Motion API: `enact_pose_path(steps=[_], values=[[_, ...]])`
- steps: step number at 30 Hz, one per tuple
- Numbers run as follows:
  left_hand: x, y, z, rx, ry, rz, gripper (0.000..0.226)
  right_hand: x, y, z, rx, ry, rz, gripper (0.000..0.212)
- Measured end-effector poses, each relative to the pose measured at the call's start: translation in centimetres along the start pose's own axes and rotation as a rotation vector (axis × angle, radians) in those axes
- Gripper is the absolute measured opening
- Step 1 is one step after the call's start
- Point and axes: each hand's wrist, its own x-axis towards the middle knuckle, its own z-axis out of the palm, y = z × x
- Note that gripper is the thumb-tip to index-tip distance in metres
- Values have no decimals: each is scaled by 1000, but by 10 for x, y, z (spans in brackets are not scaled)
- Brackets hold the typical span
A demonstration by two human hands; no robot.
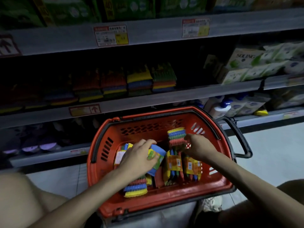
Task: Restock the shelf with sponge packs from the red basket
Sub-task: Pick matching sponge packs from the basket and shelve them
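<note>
- The red plastic basket (105, 163) is sitting on the pale floor, its black handle (238, 137) folded outward to the right.
- The left hand (138, 158) is gripping a blue-faced sponge pack (158, 162) inside it.
- The right hand (197, 147) is pinching an upright striped sponge pack (176, 137).
- More packs (182, 167) are crowding between them.
- Beyond, the grey metal shelf (148, 97) is holding stacked multicoloured sponges (139, 79) in shadow.
</note>
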Motion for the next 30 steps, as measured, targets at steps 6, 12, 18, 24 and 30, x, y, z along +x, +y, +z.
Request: enact_pose_path(steps=[6, 12, 18, 24, 30], values=[[14, -3, 49, 434, -230, 178, 69, 5, 34, 36, -146, -75, 137, 55], [45, 7, 100, 714, -363, 392, 95, 17, 54, 39, -115, -137, 101, 53], [62, 18, 135, 917, -413, 454, 103, 18, 62, 49, -119, -265, 58, 72], [64, 14, 135, 1010, -407, 498, 93, 21, 60, 46, -144, -235, 47, 92], [69, 11, 125, 1046, -511, 636, 98, 20, 59, 46, -245, -295, -18, 98]])
